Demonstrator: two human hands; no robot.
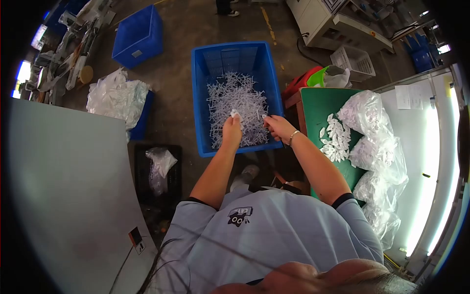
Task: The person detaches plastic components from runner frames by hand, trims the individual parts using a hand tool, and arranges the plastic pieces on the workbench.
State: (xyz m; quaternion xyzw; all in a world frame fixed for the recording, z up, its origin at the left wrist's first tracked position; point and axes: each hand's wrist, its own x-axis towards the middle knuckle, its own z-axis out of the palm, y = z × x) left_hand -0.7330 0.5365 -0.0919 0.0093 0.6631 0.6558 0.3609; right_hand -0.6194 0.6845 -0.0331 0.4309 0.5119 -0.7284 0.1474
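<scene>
A blue plastic crate [197,98] stands on the floor in front of me, holding a heap of thin white plastic sprues [235,90]. Over the heap, my left hand [232,129] is closed on a small white plastic piece [236,113] at its fingertips. My right hand [280,128] is also closed, near the crate's right wall, with a small white bit showing at its fingertips. Something dark shows under that hand, too small to name. To the right, a pile of small white plastic parts [337,139] lies on a green tabletop [313,105].
Filled clear plastic bags [374,152] line the table's right side, beside bright light tubes. A grey panel [73,186] stands at left, near a black crate [142,181] with a bag. Another blue bin [138,36] and a white basket [353,63] stand farther off. Someone's feet [232,13] show at the top.
</scene>
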